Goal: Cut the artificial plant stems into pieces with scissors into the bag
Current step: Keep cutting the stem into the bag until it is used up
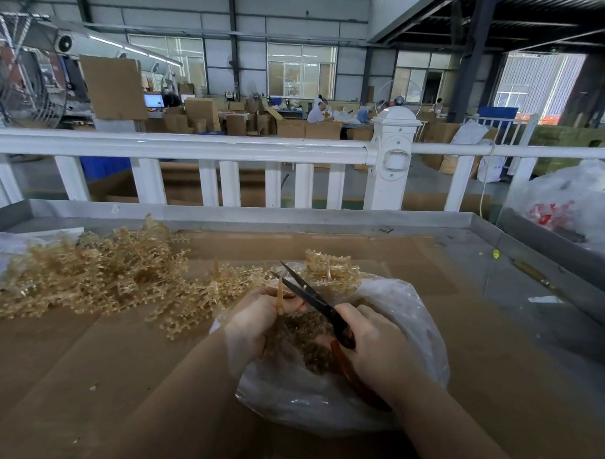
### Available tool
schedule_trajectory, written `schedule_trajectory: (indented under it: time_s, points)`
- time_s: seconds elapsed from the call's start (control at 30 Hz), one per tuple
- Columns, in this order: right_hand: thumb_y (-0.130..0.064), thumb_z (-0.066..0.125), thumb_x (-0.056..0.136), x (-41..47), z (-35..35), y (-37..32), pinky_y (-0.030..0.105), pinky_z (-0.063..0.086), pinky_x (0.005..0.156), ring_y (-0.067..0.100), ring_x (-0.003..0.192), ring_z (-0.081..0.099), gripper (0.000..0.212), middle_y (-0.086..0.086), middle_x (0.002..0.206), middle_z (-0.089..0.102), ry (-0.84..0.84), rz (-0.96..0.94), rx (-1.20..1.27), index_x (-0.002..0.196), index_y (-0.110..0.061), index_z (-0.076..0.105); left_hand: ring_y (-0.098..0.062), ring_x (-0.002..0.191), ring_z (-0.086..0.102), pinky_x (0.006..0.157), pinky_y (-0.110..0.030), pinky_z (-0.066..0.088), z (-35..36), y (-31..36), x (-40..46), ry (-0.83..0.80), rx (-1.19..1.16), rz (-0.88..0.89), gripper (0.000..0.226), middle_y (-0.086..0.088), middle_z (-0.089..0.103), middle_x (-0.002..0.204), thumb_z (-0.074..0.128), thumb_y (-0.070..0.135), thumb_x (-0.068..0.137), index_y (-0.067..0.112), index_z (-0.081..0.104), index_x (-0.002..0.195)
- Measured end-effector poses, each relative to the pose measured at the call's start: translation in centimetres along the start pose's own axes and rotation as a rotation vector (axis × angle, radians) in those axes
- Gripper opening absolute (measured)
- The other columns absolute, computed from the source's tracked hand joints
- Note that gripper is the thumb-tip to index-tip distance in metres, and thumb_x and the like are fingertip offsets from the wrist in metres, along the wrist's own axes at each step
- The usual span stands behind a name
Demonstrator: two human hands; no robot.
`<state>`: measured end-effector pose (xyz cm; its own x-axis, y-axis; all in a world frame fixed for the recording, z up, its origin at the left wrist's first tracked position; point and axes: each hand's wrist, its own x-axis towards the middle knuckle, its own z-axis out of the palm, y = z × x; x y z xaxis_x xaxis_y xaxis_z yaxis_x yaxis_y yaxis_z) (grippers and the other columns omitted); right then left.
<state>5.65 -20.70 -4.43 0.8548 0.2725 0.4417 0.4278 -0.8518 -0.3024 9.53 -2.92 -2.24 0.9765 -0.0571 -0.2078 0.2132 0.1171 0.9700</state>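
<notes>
Large factory hall. White railing [195, 147] runs left to right across the middle, with a capped post [396, 157] right of centre. Far side: stacked cardboard boxes [201, 116], a lit monitor [153, 100], seated workers [319, 110] at benches. Big cage fan [17, 71] far left. Grey panelled back wall with daylit windows [300, 69]. Dark steel mezzanine beams [513, 19] upper right.

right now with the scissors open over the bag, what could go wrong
The open scissors sit very close to the left hand holding the stem, so a quick snip might nick a finger. The cut also happens near the far edge of the bag, so pieces may fall onto the cardboard instead.
</notes>
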Motion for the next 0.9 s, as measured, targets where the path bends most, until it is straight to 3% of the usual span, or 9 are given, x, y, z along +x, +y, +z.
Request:
schedule_trajectory:
  time_s: [0.13, 0.23, 0.33, 0.5, 0.7, 0.9]
  points:
    - [-0.057, 0.051, 0.088, -0.21, 0.07, 0.02, 0.01, 0.033, 0.071, 0.005, 0.089, 0.053, 0.04, -0.011, 0.1, 0.059, -0.014, 0.015, 0.04, 0.117, -0.029, 0.055, -0.03, 0.091, 0.066, 0.081, -0.037, 0.05, -0.12, -0.02, 0.0, -0.03, -0.038, -0.036, 0.017, -0.009, 0.074, 0.075, 0.069, 0.001, 0.069, 0.012, 0.075, 0.058]
    - [-0.059, 0.053, 0.085, -0.17, -0.14, 0.05, 0.013, 0.036, 0.073, 0.004, 0.088, 0.052, 0.038, -0.011, 0.097, 0.059, -0.011, 0.017, 0.077, 0.111, -0.03, 0.057, -0.032, 0.099, 0.064, 0.095, -0.042, 0.045, -0.26, 0.05, 0.01, -0.049, -0.045, -0.031, 0.007, -0.011, 0.074, 0.079, 0.071, 0.003, 0.064, 0.009, 0.075, 0.064]
    - [-0.058, 0.053, 0.085, -0.1, -0.26, -0.07, 0.012, 0.032, 0.072, 0.003, 0.088, 0.048, 0.037, -0.013, 0.096, 0.055, 0.0, 0.025, 0.083, 0.111, -0.031, 0.056, -0.029, 0.093, 0.065, 0.098, -0.043, 0.044, -0.32, -0.14, 0.19, -0.031, -0.009, -0.023, 0.016, -0.009, 0.073, 0.074, 0.066, -0.004, 0.078, 0.007, 0.072, 0.069]
    - [-0.06, 0.049, 0.086, -0.03, -0.3, -0.16, 0.014, 0.031, 0.072, 0.004, 0.089, 0.047, 0.039, -0.013, 0.096, 0.053, -0.012, 0.021, 0.046, 0.113, -0.032, 0.053, -0.031, 0.098, 0.065, 0.107, -0.048, 0.038, -0.29, -0.22, 0.32, -0.007, 0.013, -0.032, 0.011, -0.013, 0.072, 0.078, 0.064, -0.007, 0.079, -0.001, 0.067, 0.088]
    - [-0.057, 0.052, 0.086, -0.14, -0.21, 0.09, 0.015, 0.04, 0.076, 0.006, 0.09, 0.054, 0.04, -0.01, 0.099, 0.059, -0.04, 0.025, 0.075, 0.116, -0.029, 0.056, -0.037, 0.106, 0.063, 0.102, -0.048, 0.043, -0.09, -0.1, 0.18, 0.005, 0.035, -0.054, 0.011, -0.017, 0.073, 0.087, 0.067, -0.005, 0.079, -0.002, 0.071, 0.088]
    - [-0.057, 0.052, 0.086, -0.3, -0.17, 0.16, 0.009, 0.033, 0.07, 0.004, 0.088, 0.054, 0.036, -0.012, 0.097, 0.06, -0.046, 0.047, 0.083, 0.111, -0.031, 0.056, -0.035, 0.1, 0.066, 0.102, -0.047, 0.045, 0.05, -0.18, 0.16, 0.015, 0.012, -0.054, 0.015, -0.018, 0.073, 0.09, 0.068, -0.004, 0.078, -0.005, 0.071, 0.093]
